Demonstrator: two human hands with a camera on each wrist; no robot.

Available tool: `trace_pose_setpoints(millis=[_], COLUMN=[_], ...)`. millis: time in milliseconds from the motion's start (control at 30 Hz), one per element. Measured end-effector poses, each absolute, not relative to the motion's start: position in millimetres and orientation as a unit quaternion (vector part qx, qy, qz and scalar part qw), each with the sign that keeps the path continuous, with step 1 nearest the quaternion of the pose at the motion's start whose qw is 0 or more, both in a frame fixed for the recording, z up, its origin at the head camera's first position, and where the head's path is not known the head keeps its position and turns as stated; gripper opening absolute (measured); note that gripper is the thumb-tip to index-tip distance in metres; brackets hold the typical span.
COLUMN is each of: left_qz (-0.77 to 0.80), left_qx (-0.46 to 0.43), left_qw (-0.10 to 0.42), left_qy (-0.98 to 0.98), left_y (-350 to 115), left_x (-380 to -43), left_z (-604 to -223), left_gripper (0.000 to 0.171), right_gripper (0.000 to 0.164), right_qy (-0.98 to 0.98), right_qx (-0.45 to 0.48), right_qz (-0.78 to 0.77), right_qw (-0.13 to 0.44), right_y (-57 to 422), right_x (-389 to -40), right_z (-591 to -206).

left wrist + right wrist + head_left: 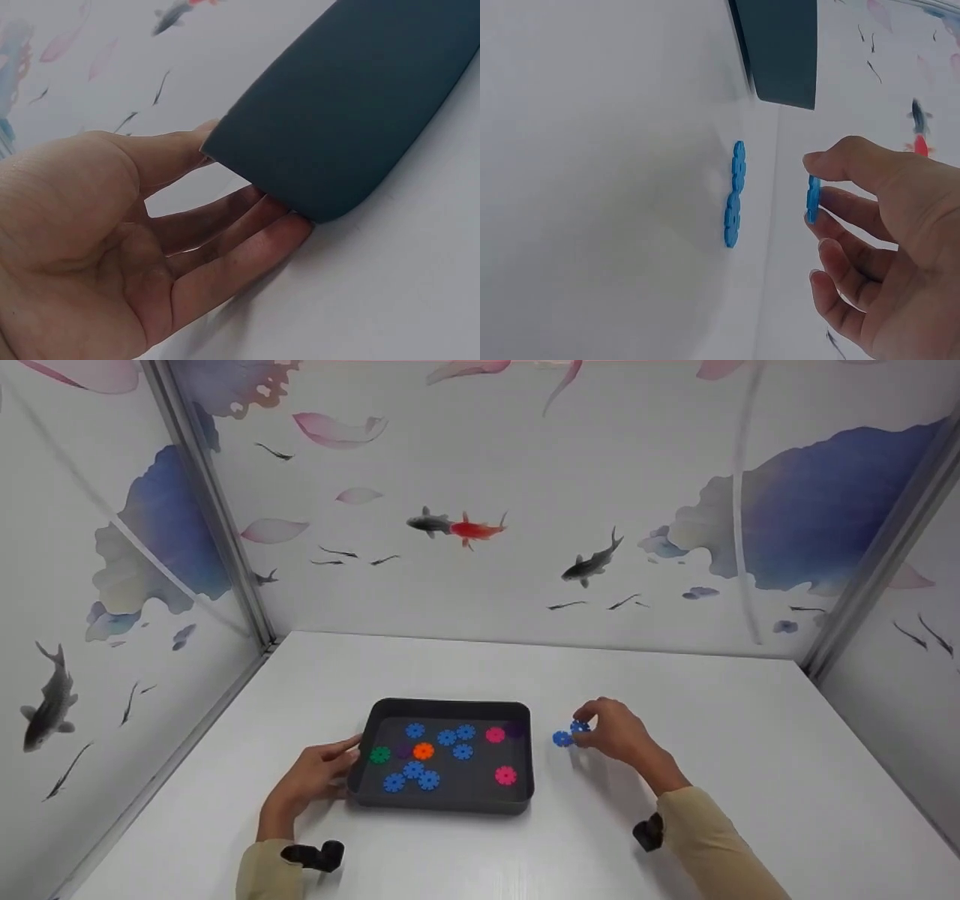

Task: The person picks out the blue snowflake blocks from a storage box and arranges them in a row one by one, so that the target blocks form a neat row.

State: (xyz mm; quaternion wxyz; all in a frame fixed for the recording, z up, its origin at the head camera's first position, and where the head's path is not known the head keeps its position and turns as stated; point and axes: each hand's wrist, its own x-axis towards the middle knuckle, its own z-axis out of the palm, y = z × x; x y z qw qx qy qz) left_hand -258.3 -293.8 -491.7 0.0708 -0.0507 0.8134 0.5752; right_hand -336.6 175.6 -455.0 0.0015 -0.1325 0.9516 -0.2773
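A dark grey rectangular tray [442,808] holds several notched plastic discs: blue, pink, green, orange and dark purple. At its left side, my left hand [319,772] grips the end wall, the thumb up by the rim and the other fingers low near the bottom edge. My right hand [616,733], to the right of the tray, pinches a blue notched disc [813,199] between thumb and fingers, edge-on in the right wrist view. Two more blue discs [733,219] lie end to end on the table just beside that hand. In the head view, the fingers partly cover this little group.
The white table [480,859] meets printed panels on the left, back and right, with a metal post [217,502] in the back left corner. A black wrist-camera mount sits on each sleeve [271,870].
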Motion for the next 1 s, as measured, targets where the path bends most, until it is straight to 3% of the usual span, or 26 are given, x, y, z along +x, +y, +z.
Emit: trace_pose_setpoints(millis=[1000], left_qz=[0.578], left_qx=[-0.052], left_qw=[0.079], left_qy=[0.811], left_y=[-293.4], left_x=[-258.4], left_z=[-491.8], left_gripper=[0.046], right_gripper=[0.032], right_qy=[0.961], right_qx=[-0.068], right_qz=[-0.262], right_qw=[0.057], right_y=[204.9], right_x=[-344.5], right_z=[-478.0])
